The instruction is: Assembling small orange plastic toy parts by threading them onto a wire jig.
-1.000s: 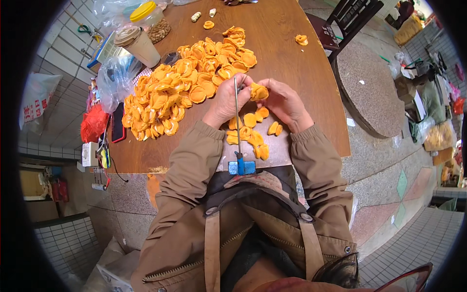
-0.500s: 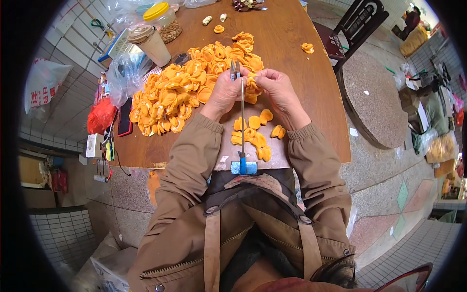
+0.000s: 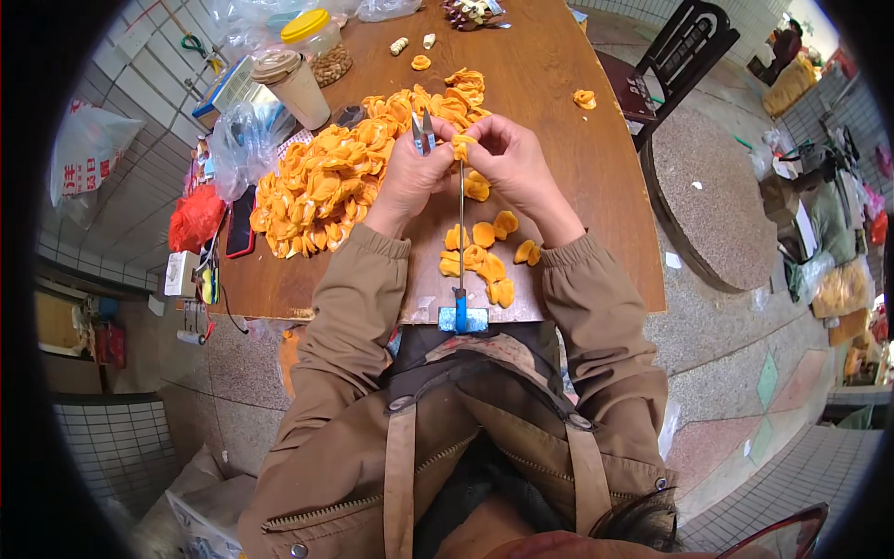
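A small piece of orange fabric petals (image 3: 461, 147) sits at the top of a thin upright metal rod (image 3: 462, 224). My left hand (image 3: 410, 182) pinches it from one side. Thread snips (image 3: 423, 135) are tucked in that same hand, blades pointing away from me. From the other side, my right hand (image 3: 521, 172) closes thumb and forefinger on the piece. The rod rises from a blue clamp (image 3: 464, 320) at the table's near edge. Loose orange petals (image 3: 489, 265) lie around the rod. Fingertips partly hide how the piece meets the rod.
A big heap of orange petal pieces (image 3: 321, 191) covers the table's left side. Behind it stand a lidded cup (image 3: 298, 91) and a yellow-capped jar (image 3: 328, 58). A phone (image 3: 240, 224) lies at the left edge. A dark chair (image 3: 670, 70) is beyond the right edge.
Both hands have shifted slightly left and drawn together over the rod. The orange piece has come to the rod's top, and the snips have tilted left with their blades more apart.
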The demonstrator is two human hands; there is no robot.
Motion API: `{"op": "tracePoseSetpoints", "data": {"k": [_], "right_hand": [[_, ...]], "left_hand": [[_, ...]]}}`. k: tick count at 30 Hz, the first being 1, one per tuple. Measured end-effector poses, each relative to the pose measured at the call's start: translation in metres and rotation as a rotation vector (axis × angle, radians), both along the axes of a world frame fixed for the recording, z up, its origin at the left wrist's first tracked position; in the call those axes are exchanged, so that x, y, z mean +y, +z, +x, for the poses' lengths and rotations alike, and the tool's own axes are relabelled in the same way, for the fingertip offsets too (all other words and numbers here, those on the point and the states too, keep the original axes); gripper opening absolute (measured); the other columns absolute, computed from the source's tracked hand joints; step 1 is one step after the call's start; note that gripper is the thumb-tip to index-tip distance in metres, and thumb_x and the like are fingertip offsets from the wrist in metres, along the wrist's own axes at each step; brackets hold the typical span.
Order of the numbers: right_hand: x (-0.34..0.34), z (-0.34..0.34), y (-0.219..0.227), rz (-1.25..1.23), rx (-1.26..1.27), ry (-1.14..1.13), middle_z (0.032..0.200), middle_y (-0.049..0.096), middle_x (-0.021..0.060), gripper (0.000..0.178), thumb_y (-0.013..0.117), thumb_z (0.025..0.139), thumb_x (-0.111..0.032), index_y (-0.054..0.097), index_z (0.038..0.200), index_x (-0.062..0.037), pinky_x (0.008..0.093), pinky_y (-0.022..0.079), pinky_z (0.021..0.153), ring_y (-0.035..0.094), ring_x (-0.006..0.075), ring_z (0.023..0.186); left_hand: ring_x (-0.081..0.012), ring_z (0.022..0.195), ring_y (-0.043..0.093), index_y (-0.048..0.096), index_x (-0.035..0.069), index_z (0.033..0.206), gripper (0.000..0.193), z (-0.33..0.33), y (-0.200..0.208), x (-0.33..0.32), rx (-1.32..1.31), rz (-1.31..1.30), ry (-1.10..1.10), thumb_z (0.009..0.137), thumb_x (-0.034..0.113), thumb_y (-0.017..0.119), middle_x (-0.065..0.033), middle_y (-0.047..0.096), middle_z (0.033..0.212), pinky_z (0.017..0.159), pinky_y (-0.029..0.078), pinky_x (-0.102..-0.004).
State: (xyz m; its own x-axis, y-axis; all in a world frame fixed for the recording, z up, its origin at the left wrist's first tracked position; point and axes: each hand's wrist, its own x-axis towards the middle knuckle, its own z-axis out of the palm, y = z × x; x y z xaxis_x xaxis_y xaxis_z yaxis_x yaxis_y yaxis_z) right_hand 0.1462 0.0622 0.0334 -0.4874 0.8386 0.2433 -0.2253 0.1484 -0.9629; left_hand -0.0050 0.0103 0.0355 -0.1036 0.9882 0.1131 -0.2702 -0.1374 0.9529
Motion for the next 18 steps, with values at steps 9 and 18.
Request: {"op": "tracePoseSetpoints", "data": {"k": [9,18], "right_hand": [[-0.016,0.002,0.0,0.518,-0.041,-0.159,0.081,0.057,0.0024,0.011,0.06,0.074,0.003,0.059,0.084,-0.0031,0.0199,0.042,0.06,0.05,0.0102,0.066],[-0.024,-0.007,0.001,0.62,0.031,-0.259,0.077,0.057,0.0046,0.013,0.061,0.069,0.002,0.059,0.081,-0.0033,0.0239,0.043,0.057,0.051,0.0147,0.063]], "left_hand": [[-0.0104,0.063,0.046,0.055,0.006,0.086,0.015,0.014,0.001,-0.017,0.615,0.416,0.34,0.075,-0.004,0.055,-0.001,0.053,0.078,0.055,0.039,-0.022],[-0.0135,0.071,0.048,0.054,0.006,0.085,0.017,0.01,-0.01,-0.023,0.546,0.452,0.449,0.073,-0.006,0.054,-0.0034,0.053,0.082,0.065,0.041,-0.023]]}}
